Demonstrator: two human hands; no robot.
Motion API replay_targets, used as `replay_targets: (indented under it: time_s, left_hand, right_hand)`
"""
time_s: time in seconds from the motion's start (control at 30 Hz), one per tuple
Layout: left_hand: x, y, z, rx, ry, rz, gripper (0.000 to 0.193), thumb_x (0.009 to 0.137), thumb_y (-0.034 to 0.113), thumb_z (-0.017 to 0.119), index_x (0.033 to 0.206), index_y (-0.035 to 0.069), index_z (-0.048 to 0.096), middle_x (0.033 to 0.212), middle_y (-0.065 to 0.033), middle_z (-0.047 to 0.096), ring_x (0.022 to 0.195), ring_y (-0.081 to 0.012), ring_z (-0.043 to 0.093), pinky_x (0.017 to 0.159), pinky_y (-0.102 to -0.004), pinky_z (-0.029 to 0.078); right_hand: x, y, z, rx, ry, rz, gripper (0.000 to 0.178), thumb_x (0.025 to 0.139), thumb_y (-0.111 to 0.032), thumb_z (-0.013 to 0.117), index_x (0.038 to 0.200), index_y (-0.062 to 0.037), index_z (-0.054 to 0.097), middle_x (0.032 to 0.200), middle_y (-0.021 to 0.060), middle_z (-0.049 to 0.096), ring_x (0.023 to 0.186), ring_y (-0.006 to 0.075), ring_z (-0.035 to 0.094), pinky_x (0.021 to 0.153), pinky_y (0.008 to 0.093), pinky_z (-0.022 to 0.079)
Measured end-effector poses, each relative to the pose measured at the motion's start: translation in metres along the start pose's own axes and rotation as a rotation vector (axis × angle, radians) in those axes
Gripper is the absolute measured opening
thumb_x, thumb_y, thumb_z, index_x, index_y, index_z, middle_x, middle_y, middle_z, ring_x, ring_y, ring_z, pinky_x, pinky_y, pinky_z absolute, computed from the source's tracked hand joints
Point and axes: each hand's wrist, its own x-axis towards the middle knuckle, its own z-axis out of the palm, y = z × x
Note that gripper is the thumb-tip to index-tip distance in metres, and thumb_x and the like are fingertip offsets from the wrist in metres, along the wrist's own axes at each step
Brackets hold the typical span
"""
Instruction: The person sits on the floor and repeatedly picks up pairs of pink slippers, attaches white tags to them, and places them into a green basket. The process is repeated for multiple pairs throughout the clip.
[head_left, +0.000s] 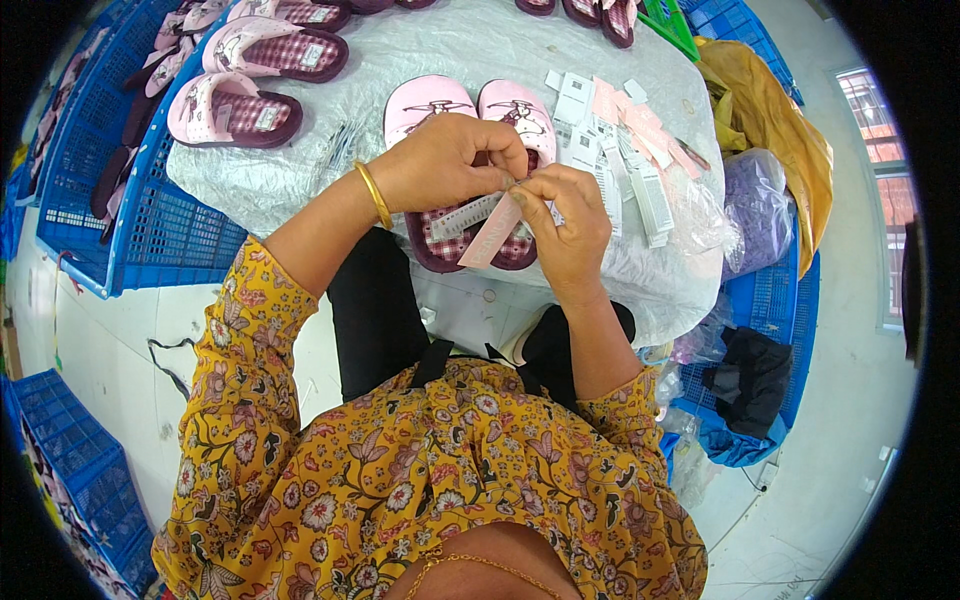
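Note:
Over a pair of pink slippers with plaid insoles, the left slipper [428, 100] and the right slipper [515, 105], my two hands meet fingertip to fingertip. My right hand [572, 225] is closed, pinching the top end of a pink hang tag [490, 236] that slants down across the insoles. Beside it lies a white printed tag [463, 218], partly covered by the pink one. My left hand [440, 165] is also closed, its thumb and forefinger pressed together at the tag's top; whatever they grip is too small to make out.
Plastic sheeting covers the table [660, 290]. White tags [652, 207] and pink tags [640, 125] lie to the right, thin strips [345, 145] to the left. More slippers [235, 112] stand at the far left. Blue crates [185, 245] flank the table; a purple bag [755, 210] sits right.

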Motion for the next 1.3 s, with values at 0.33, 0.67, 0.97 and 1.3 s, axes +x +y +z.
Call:
replay_targets:
  time_s: [0.33,0.67,0.97,1.3]
  left_hand:
    - [0.000,0.000,0.001,-0.020,-0.014,0.017,0.012,0.085,0.000,0.064,0.097,0.001,0.065,0.088,-0.0005,0.067,0.083,-0.0057,0.058,0.077,-0.0223,0.048]
    - [-0.001,-0.005,0.004,-0.062,0.005,0.023,0.012,0.086,-0.001,0.064,0.098,0.000,0.065,0.088,0.0002,0.066,0.082,-0.0051,0.058,0.076,-0.0219,0.048]
    - [-0.001,-0.015,0.011,-0.202,0.039,-0.058,0.009,0.088,0.000,0.064,0.097,0.001,0.065,0.087,0.0003,0.065,0.083,-0.0043,0.058,0.076,-0.0210,0.048]
    - [-0.004,-0.018,0.012,-0.229,0.024,-0.081,0.009,0.089,0.000,0.064,0.098,0.001,0.064,0.088,0.0006,0.065,0.083,-0.0047,0.059,0.076,-0.0211,0.049]
  right_hand:
    - [-0.004,0.001,0.001,0.042,0.011,0.046,0.014,0.074,-0.006,0.080,0.084,-0.0061,0.069,0.092,0.0050,0.063,0.084,0.0223,0.061,0.072,0.0334,0.050]
    - [-0.006,0.002,0.002,0.078,0.027,0.048,0.014,0.075,-0.005,0.080,0.084,-0.0050,0.069,0.093,0.0057,0.062,0.085,0.0212,0.062,0.072,0.0321,0.050]
    - [-0.008,0.003,0.003,0.096,-0.001,0.049,0.013,0.077,-0.004,0.078,0.086,-0.0041,0.069,0.093,0.0065,0.063,0.086,0.0214,0.062,0.072,0.0317,0.051]
    - [-0.011,0.000,0.004,0.114,0.012,0.090,0.012,0.078,-0.006,0.078,0.087,-0.0036,0.070,0.093,0.0071,0.063,0.085,0.0208,0.062,0.072,0.0313,0.051]
